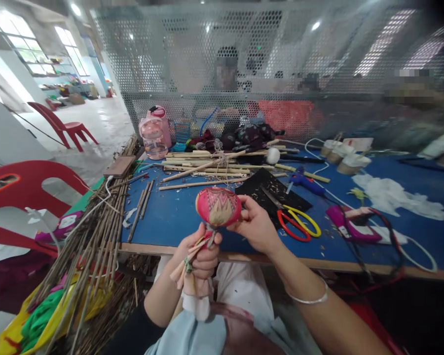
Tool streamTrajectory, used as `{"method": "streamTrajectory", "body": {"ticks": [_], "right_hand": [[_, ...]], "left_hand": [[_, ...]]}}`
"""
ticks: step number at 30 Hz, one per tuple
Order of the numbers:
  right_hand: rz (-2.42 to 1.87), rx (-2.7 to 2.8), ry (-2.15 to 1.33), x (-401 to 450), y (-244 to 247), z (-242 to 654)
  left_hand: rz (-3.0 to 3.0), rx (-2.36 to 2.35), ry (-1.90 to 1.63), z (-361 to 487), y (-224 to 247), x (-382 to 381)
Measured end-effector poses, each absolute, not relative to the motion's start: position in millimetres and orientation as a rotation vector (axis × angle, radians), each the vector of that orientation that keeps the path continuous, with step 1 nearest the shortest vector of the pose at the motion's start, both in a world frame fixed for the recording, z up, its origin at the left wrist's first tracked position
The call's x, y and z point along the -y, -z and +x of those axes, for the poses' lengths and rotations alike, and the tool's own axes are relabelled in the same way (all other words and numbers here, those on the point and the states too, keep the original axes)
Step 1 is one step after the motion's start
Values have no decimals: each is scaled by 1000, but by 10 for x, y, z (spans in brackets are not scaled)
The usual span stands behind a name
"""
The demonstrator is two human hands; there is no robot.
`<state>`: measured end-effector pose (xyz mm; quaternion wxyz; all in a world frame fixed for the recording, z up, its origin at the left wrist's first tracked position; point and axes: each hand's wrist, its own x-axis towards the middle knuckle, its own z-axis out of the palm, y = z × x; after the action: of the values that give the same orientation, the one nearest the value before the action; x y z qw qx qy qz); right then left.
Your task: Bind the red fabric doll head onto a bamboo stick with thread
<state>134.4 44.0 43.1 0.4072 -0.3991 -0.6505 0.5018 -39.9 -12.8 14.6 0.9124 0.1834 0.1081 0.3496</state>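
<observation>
A rounded bundle [219,207] of red and pink patterned cloth with a beige patch is held up over the front edge of the blue table [163,222]. My left hand [204,256] is wrapped round its gathered neck, where pale strips and a green tie hang down. At the bundle's right side, the fingers of my right hand [257,224] press against the cloth. Right of my right hand, scissors [298,223] with red and yellow handles lie partly on a black cloth [261,182].
Bamboo sticks [200,165] lie across the table's middle. A blue glue gun [305,181], a magenta device [350,224] and white cables are at right. Long twigs [96,236] lean at left beside a red chair [25,197]. Behind a perforated screen [192,64] are people.
</observation>
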Motion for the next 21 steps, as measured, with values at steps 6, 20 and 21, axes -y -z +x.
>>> {"method": "streamTrajectory", "body": {"ticks": [6, 20, 21], "right_hand": [[-1049, 1885, -1065, -562, -579, 1439], [-1304, 1980, -522, -417, -672, 1294], [-1276, 1949, -590, -400, -644, 1316]], "left_hand": [[738, -695, -800, -323, -105, 29], [1464, -1568, -1050, -235, -341, 138], [1416, -1532, -1106, -268, -301, 123]]}}
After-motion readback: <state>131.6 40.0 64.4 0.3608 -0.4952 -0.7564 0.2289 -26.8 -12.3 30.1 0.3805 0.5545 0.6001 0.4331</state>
